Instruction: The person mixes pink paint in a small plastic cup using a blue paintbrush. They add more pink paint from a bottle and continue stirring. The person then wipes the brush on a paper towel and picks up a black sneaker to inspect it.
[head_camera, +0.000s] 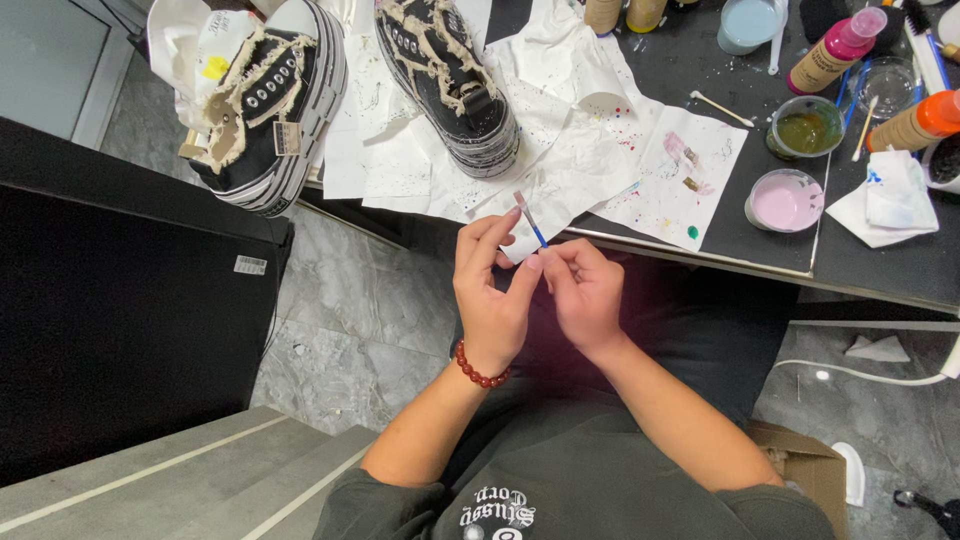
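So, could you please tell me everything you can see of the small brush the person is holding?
The small brush is a thin stick with a blue shaft and a pale, flat tip pointing up and away toward the table edge. It is tilted, tip to the upper left. The left hand pinches it between fingertips, and the right hand meets it at its lower end. It is held in the air in front of the crumpled white paper, over the person's lap. Its material is too small to tell.

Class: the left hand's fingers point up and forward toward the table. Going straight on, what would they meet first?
Probably the crumpled white paper at the table edge, just beyond the left hand and its small brush; depth is uncertain.
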